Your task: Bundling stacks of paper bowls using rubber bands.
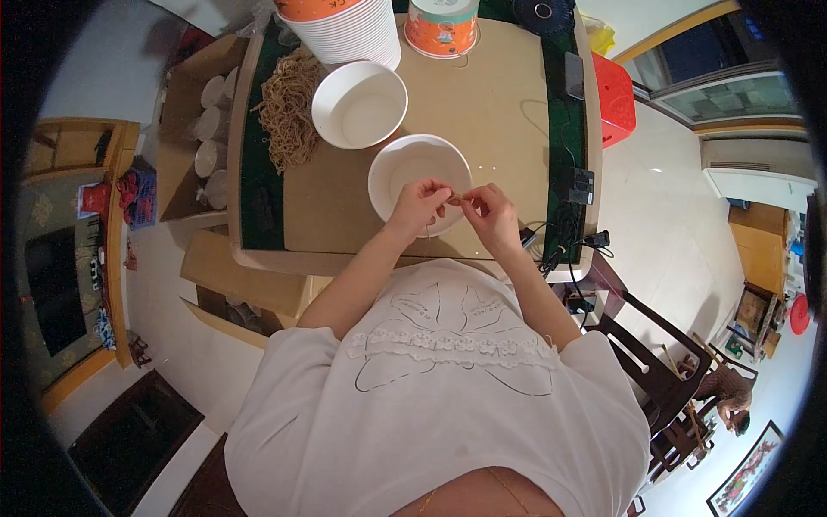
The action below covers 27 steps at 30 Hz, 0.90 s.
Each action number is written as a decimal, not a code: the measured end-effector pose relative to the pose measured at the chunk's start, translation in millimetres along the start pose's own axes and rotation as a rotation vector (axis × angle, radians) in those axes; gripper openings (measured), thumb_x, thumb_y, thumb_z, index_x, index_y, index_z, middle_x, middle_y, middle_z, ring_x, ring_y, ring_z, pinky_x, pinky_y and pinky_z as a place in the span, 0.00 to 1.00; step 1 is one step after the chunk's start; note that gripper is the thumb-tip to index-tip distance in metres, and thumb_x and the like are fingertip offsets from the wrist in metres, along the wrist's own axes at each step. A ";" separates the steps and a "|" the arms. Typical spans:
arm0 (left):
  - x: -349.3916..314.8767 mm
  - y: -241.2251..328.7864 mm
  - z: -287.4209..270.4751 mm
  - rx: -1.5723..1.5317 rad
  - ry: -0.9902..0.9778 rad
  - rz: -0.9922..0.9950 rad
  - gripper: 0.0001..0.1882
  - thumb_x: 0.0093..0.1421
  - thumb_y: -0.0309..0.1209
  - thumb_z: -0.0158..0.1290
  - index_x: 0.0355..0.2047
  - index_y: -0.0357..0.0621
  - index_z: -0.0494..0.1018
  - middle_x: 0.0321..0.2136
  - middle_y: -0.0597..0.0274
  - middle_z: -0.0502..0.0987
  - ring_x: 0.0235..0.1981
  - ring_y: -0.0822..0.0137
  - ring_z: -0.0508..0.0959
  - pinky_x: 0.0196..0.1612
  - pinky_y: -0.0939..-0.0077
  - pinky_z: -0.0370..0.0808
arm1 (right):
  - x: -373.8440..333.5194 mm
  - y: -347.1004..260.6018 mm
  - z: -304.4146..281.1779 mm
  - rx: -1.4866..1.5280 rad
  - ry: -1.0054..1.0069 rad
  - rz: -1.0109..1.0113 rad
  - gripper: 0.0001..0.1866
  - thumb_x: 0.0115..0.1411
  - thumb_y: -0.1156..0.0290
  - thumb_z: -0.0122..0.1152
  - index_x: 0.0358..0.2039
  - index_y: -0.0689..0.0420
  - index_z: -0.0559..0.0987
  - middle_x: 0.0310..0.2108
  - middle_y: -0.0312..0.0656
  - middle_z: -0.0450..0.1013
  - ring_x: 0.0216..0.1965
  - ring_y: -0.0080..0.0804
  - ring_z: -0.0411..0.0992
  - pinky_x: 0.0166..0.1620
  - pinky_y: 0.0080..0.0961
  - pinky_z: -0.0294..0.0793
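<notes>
Both forearms angle inward, elbows bent, hands close together over the near right part of a round white paper bucket. Left hand: fingers curled, thumb and forefinger pinching a thin tan string. Right hand: fingers bent, tips pinching the string just beside. String lies between both sets of fingertips; its full course is too small to tell. Tangled tan string heap well apart, upper left.

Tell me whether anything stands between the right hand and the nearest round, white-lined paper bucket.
Nothing visible does: the right hand overlaps the bucket's right rim in this view. The other open white bucket stands farther off, leftward.
</notes>
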<state>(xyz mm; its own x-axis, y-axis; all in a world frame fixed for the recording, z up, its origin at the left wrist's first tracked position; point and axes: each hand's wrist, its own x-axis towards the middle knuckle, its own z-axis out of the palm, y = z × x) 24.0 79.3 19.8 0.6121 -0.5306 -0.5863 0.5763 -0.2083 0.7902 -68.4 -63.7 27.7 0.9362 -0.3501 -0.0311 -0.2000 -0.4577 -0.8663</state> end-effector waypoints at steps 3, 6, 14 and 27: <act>0.0 -0.8 -0.4 0.017 -0.007 0.023 0.06 0.57 0.30 0.51 0.32 0.43 0.74 0.25 0.67 0.77 0.20 0.80 0.70 0.17 0.86 0.62 | 0.0 1.1 -0.3 -0.043 0.004 -0.052 0.05 0.50 0.75 0.61 0.29 0.59 0.77 0.25 0.42 0.69 0.24 0.32 0.71 0.28 0.27 0.70; -2.7 3.2 -0.8 -0.003 -0.009 0.016 0.07 0.57 0.30 0.52 0.34 0.42 0.74 0.25 0.67 0.77 0.20 0.79 0.71 0.18 0.85 0.64 | 1.4 -4.3 -4.0 -0.029 -0.010 -0.062 0.05 0.51 0.75 0.61 0.29 0.59 0.77 0.26 0.42 0.69 0.25 0.34 0.71 0.29 0.28 0.71; -2.7 2.3 0.9 0.398 -0.035 0.236 0.11 0.54 0.29 0.56 0.36 0.36 0.77 0.26 0.63 0.79 0.23 0.77 0.75 0.26 0.82 0.72 | 1.3 -6.0 -3.2 -0.072 -0.016 -0.095 0.04 0.51 0.75 0.61 0.29 0.59 0.77 0.27 0.42 0.70 0.28 0.35 0.73 0.30 0.28 0.72; -8.3 7.7 -2.5 0.283 0.003 0.154 0.06 0.55 0.27 0.54 0.31 0.37 0.77 0.24 0.64 0.79 0.21 0.78 0.73 0.25 0.82 0.71 | 1.7 -5.6 -6.0 -0.017 -0.013 -0.067 0.10 0.49 0.76 0.63 0.33 0.59 0.75 0.26 0.42 0.69 0.25 0.31 0.69 0.28 0.26 0.70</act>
<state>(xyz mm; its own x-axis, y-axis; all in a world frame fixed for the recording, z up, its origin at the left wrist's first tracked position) 24.8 84.1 30.3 0.6822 -0.5715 -0.4561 0.3035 -0.3461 0.8877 -67.4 -66.7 35.4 0.9511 -0.3081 0.0200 -0.1419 -0.4934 -0.8581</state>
